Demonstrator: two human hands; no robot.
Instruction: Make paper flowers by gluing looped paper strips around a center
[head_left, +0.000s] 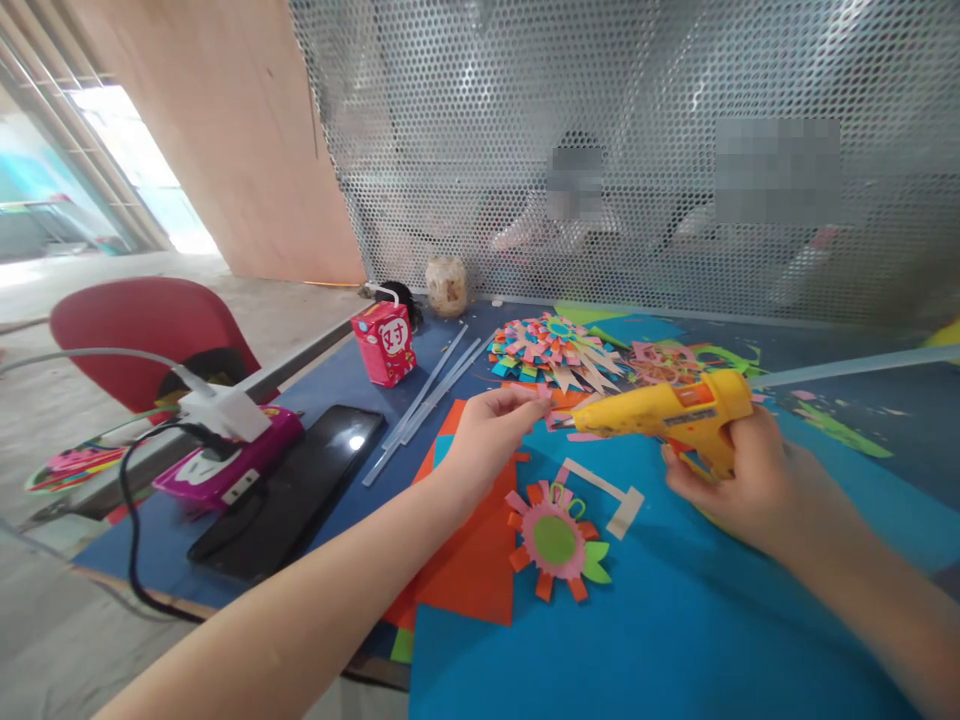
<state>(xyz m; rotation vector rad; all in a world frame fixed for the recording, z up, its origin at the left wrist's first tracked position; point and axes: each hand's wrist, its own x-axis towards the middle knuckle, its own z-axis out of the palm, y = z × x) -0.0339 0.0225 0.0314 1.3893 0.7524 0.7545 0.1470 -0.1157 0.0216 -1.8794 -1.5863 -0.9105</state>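
My right hand (742,480) grips a yellow glue gun (667,408) by its handle, nozzle pointing left, a clear glue stick (855,368) trailing out of its back. My left hand (487,435) is pinched on a small pink paper piece (556,418) held right at the nozzle tip. Below them a paper flower (556,540) with a pink disc, green centre and orange petals lies on the blue sheet (675,620). A white paper strip (604,490) lies just beside it. Orange paper (469,570) lies under my left wrist.
A pile of coloured paper cuttings (559,350) lies further back. Clear glue sticks (427,400), a red drink carton (385,342), a black phone (300,490) and a magenta box with a white plug (225,445) are at the left. A perforated metal screen (600,130) backs the table; people sit behind it.
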